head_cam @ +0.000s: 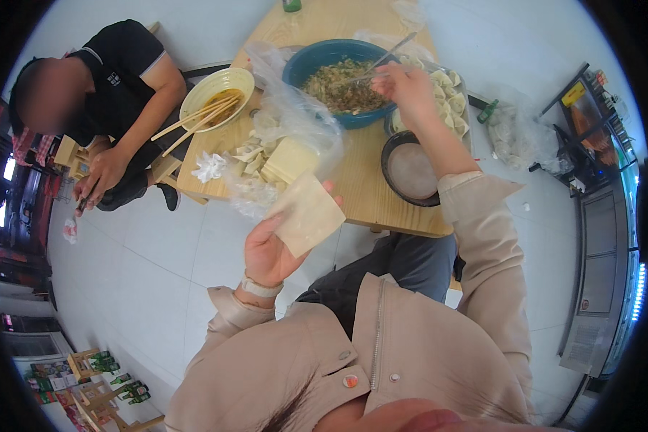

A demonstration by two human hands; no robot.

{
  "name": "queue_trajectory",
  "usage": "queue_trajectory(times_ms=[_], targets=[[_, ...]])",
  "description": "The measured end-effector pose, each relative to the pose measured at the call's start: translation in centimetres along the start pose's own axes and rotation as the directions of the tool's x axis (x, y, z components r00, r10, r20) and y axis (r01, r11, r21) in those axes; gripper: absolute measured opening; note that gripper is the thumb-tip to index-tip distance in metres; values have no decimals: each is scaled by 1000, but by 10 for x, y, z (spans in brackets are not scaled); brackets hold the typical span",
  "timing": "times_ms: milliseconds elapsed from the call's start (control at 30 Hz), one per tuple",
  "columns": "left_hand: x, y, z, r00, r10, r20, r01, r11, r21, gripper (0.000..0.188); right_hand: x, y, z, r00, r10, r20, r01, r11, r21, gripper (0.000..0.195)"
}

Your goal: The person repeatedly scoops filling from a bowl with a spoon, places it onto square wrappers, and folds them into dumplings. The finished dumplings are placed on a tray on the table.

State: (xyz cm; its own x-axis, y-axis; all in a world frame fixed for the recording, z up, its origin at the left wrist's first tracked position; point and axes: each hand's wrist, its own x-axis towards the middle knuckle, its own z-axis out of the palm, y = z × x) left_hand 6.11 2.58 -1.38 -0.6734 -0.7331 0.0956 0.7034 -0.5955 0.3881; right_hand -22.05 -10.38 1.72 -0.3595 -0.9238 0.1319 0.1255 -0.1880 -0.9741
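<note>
A square dough wrapper (309, 216) lies across the palm and fingers of my left hand (270, 251), in front of the table edge. My right hand (407, 89) grips a thin metal utensil (363, 77), its far end in the chopped filling (343, 89) of a blue plastic basin (297, 65). A second metal handle (394, 51) leans on the basin's rim. Beside my left hand, a stack of wrappers (291, 160) sits partly in a clear plastic bag (297, 110). Folded dumplings (447, 92) fill a tray right of the basin. A dark bowl of cloudy liquid (410, 164) stands below my right forearm.
A seated person (124, 97) is at the table's left, holding a small dark object. Nearby, a pale bowl (216, 81) has chopsticks (194, 121) across it. A crumpled tissue (209, 167) lies near the wooden table's (356, 202) left edge. Plastic bags (521, 140) rest at right.
</note>
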Motion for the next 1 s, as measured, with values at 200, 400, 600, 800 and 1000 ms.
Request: queue_trajectory(times_ms=[200,400,600,800,1000], targets=[[11,4,3,998,63,-26,-62,997,51,62,3,-9,-13,997,13,-72,2,978,207,23],[51,2,-2,993,83,-89,-78,995,54,56,-35,-44,-49,996,-88,3,81,932,354,23],[64,-12,5,995,-90,47,95,989,-111,57,-115,-63,-54,997,39,67,-55,960,274,24],[59,-25,8,992,-118,36,121,986,-117,57,-167,-64,-49,983,-162,81,175,966,-190,28],[55,-30,17,993,-119,11,119,973,-199,58,-207,-56,-59,340,-586,736,933,112,-342,19]])
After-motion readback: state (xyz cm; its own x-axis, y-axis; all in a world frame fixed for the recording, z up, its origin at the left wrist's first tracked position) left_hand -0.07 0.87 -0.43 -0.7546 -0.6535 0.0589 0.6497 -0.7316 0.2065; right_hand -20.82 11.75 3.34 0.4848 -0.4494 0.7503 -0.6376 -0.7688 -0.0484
